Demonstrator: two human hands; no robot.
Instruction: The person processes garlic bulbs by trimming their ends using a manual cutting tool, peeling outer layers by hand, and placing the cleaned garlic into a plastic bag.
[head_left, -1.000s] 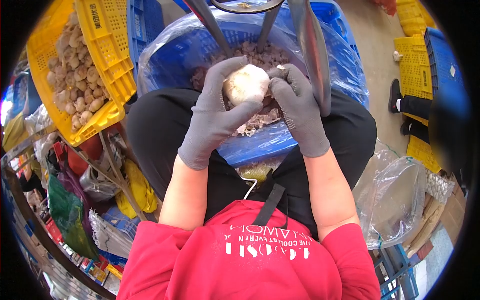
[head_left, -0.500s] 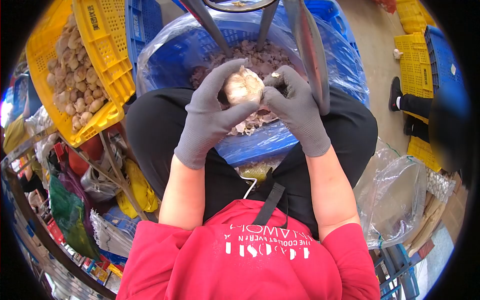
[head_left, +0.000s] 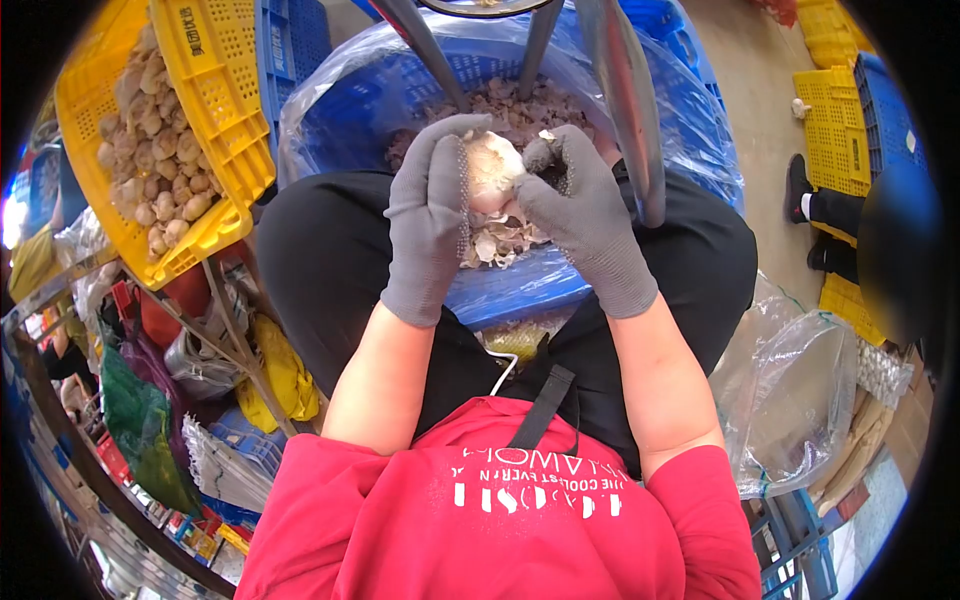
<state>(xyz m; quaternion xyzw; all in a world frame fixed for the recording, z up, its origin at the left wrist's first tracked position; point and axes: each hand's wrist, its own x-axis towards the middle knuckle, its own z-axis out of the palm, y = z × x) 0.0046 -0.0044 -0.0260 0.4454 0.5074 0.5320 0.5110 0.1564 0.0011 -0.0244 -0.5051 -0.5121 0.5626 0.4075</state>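
My left hand (head_left: 428, 215), in a grey knit glove, is wrapped round a pale garlic bulb (head_left: 490, 172), its back turned up to me. My right hand (head_left: 585, 210), gloved alike, has its fingers curled and its thumb tip against the bulb's right side. A small whitish bit shows at the right fingertips; what else they pinch is hidden. Below both hands, loose garlic skins (head_left: 500, 245) lie in a blue crate (head_left: 375, 115) lined with clear plastic film (head_left: 310, 120).
A tilted yellow crate (head_left: 225, 110) full of garlic bulbs (head_left: 160, 165) stands at the left. Metal bars (head_left: 425, 50) and a flat grey blade-like part (head_left: 625, 100) rise over the blue crate. At the right are stacked yellow crates (head_left: 835, 130), another person's shoe (head_left: 796, 188) and clear plastic sheeting (head_left: 785, 400).
My left hand has rolled over, so its back and fingers now cover the bulb's left side. The bulb has turned with it. My right hand stays close to the bulb's right side.
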